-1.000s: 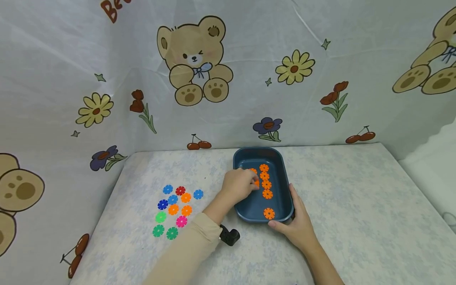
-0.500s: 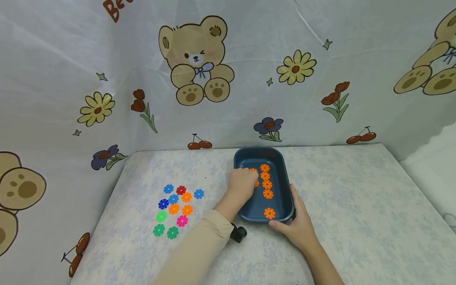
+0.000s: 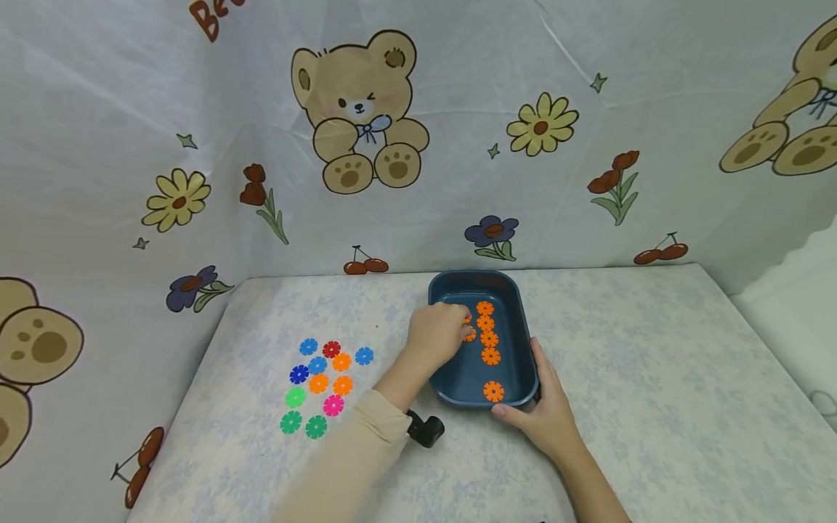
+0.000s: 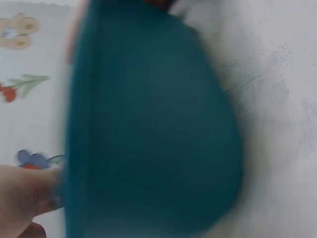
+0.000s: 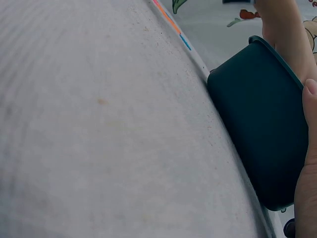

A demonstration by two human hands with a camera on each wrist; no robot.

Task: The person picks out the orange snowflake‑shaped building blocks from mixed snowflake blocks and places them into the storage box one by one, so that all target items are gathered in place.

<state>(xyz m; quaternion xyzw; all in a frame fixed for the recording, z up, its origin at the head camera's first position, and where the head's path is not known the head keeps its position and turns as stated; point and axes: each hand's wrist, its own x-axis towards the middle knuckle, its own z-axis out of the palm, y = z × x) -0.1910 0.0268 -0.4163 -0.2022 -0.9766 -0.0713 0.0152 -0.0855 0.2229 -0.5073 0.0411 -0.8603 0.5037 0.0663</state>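
A dark blue rectangular tray [image 3: 467,385] stands on the table, with several orange notched plastic discs [image 3: 490,356] lying inside. My left hand [image 3: 437,334] reaches over the tray's left wall, fingers bent down at two orange discs [image 3: 469,334] beside the row. Whether the fingertips pinch one is hidden by the hand. At the near right corner my right hand [image 3: 549,414] grips the tray, thumb over the near rim and fingers along the right side. In the right wrist view the thumb [image 5: 311,89] rests at the rim. The left wrist view is blurred, mostly tray wall [image 4: 158,119].
Left of the tray, loose notched discs lie on the table [image 3: 641,363], among them a red disc [image 3: 331,349], a pink disc [image 3: 333,405] and a light green disc [image 3: 295,397]. A printed cloth [image 3: 451,109] hangs behind the tray.
My left hand went slightly right and in over the discs, then drew back left. The orange discs under its fingers shifted slightly. The right hand and the tray stayed put.
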